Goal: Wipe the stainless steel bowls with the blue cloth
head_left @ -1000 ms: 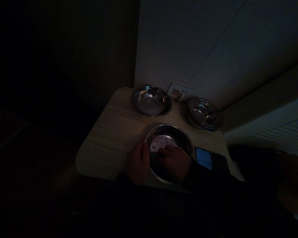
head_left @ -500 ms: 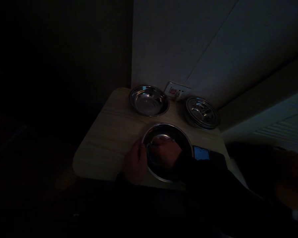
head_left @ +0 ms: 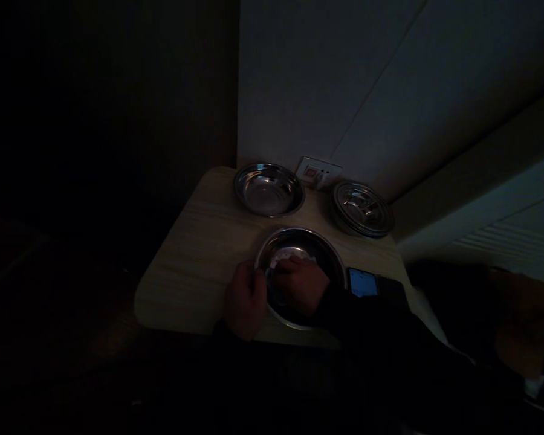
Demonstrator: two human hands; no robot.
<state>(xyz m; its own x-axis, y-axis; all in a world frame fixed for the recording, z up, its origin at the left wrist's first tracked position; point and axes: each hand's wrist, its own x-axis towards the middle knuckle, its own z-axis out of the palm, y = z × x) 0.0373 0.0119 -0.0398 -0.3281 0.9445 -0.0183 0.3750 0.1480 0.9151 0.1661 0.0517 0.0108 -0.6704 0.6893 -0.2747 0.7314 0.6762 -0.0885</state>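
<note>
A round metal basin (head_left: 329, 246) stands near the front of the small table. My left hand (head_left: 246, 299) is closed on the basin's left rim. Inside the basin is my right hand (head_left: 301, 284), its fingers bent downward toward the bottom. Something pale (head_left: 294, 254) lies in the basin by those fingertips; the darkness hides what it is. I cannot make out what, if anything, the right fingers hold.
At the back of the wood-patterned table (head_left: 181, 272) are a shallow metal bowl (head_left: 269, 190) and a stack of metal bowls (head_left: 362, 208). A lit phone (head_left: 363, 282) lies right of the basin. A wall socket (head_left: 318, 172) holds a plug. The room is very dark.
My right hand has shifted slightly within the basin, uncovering more of the pale stuff. My left hand stays at the rim. The whole view has moved a little.
</note>
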